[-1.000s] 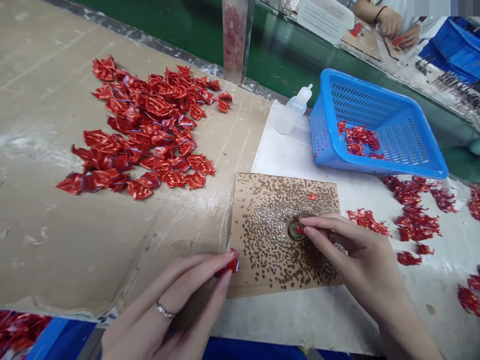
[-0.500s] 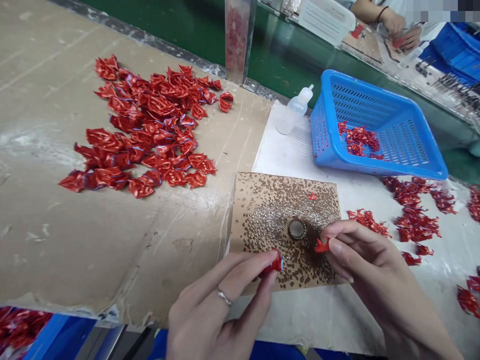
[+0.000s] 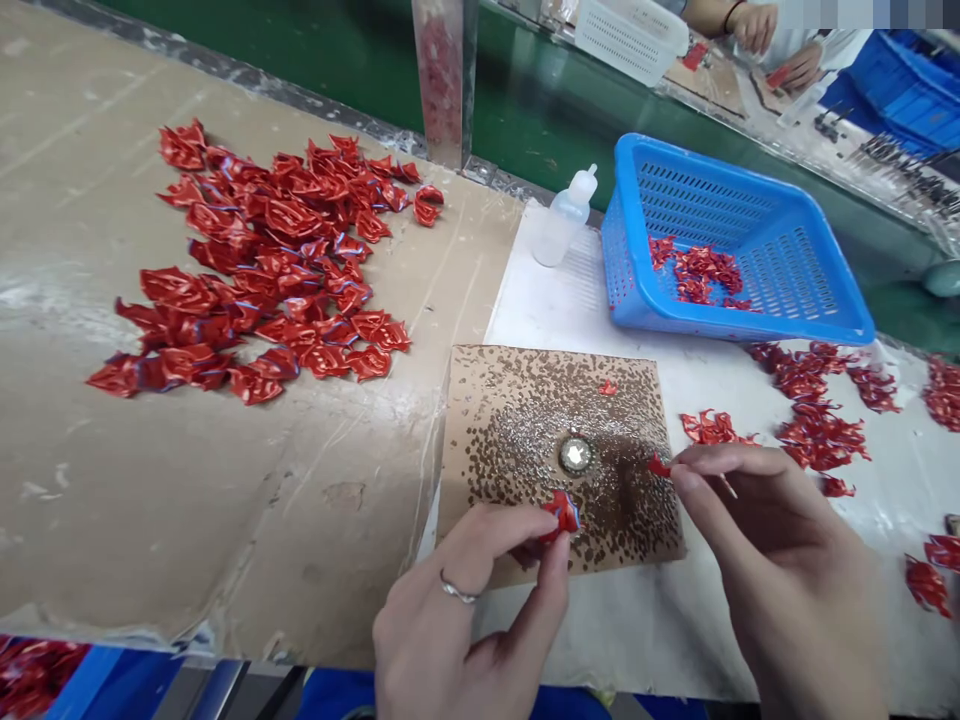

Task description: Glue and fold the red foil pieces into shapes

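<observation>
Our left grip [image 3: 454, 625] has a larger red piece [image 3: 562, 513] with pale blue edging pinched between thumb and fingers, above the near part of the spotted cardboard [image 3: 469, 375]. Our right grip [image 3: 787, 545] is closed on a small red piece [image 3: 658, 466] by the card's right edge. Round cap [image 3: 576, 456] sits on the card between the two, nearer the left piece, bright glare inside; we read that as liquid, can't confirm.

Risks as we see them:
- Small piece is held by fingertips only. If the pinch loosens or the fingers are wet, we could drop it.
- Left piece looks thin and folded; squeezing too hard could crease it.
- Left fingers are close to the cap. A knock could tip or slide it.
- Card is covered in dark, shiny spots. If wet or tacky, anything lowered there could smear or stick, like the red scrap [image 3: 607, 387] lying near the far edge.
- Right wrist is near the red cluster [image 3: 716, 428]; a wide swing could scatter it.
</observation>
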A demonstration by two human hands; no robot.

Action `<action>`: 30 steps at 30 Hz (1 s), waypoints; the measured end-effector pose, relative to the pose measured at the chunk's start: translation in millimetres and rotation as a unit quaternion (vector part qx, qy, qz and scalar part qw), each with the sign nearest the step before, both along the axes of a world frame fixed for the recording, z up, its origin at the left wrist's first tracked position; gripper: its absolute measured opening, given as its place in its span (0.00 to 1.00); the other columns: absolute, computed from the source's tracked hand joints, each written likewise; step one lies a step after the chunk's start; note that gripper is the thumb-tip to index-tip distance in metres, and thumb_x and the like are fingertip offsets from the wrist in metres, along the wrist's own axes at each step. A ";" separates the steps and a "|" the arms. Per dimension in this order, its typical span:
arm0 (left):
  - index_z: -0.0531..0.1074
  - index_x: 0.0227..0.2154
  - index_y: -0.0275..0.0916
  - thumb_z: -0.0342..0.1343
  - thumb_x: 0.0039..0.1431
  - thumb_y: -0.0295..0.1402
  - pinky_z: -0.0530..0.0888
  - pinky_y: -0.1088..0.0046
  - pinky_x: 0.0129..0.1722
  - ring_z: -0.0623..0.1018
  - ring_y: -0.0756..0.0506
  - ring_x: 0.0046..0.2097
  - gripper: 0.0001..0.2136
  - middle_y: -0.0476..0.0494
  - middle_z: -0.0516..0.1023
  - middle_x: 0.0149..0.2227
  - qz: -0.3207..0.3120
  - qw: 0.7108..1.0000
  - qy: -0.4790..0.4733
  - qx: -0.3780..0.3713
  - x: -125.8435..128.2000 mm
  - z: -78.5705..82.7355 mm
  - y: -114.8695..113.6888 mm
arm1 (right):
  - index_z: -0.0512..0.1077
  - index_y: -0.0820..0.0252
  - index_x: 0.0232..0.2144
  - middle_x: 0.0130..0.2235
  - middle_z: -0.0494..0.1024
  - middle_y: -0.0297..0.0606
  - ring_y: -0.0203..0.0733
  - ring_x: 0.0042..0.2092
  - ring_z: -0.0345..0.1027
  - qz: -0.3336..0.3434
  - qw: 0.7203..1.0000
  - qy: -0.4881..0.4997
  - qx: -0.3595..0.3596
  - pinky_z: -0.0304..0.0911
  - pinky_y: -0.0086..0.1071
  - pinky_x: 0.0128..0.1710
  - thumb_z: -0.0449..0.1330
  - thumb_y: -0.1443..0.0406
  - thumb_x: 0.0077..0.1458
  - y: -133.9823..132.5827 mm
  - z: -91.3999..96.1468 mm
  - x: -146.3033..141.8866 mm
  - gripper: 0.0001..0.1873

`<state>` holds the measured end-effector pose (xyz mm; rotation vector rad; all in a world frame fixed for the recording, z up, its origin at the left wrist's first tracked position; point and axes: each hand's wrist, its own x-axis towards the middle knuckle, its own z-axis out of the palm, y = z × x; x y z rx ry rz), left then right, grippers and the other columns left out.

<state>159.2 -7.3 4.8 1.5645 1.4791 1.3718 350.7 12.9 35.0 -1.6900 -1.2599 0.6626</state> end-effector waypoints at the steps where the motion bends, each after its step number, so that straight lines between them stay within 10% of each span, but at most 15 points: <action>1: 0.78 0.46 0.47 0.64 0.71 0.23 0.86 0.82 0.40 0.86 0.54 0.35 0.10 0.57 0.87 0.38 0.005 1.000 -0.002 -0.004 -0.1 0.2 0.1 | 0.83 0.46 0.37 0.35 0.86 0.31 0.38 0.37 0.78 0.003 0.999 -0.037 -0.004 0.75 0.28 0.37 0.73 0.62 0.64 2.5 -2.9 4.2 0.03; 6: 0.79 0.45 0.48 0.64 0.70 0.23 0.86 0.82 0.41 0.86 0.54 0.36 0.10 0.58 0.86 0.38 0.018 1.000 -0.009 -0.012 -1.3 1.3 1.3 | 0.81 0.48 0.35 0.32 0.81 0.30 0.37 0.30 0.67 0.047 0.992 -0.114 -0.030 0.66 0.29 0.29 0.70 0.62 0.64 6.9 -12.1 13.6 0.03; 15: 0.79 0.45 0.47 0.64 0.70 0.22 0.87 0.80 0.39 0.86 0.52 0.33 0.10 0.56 0.86 0.37 0.002 1.000 -0.019 -0.007 2.9 -0.7 -2.2 | 0.80 0.46 0.36 0.37 0.86 0.30 0.40 0.44 0.85 0.082 0.990 0.111 -0.022 0.82 0.27 0.44 0.72 0.67 0.66 -10.3 15.8 -19.3 0.09; 30: 0.79 0.47 0.48 0.64 0.70 0.21 0.85 0.85 0.43 0.88 0.55 0.36 0.12 0.59 0.87 0.39 -0.015 0.999 -0.033 -0.020 5.4 -0.5 -2.8 | 0.81 0.48 0.36 0.40 0.88 0.34 0.42 0.47 0.88 0.046 0.973 0.214 -0.075 0.85 0.29 0.48 0.73 0.63 0.68 -16.5 -1.3 -41.3 0.07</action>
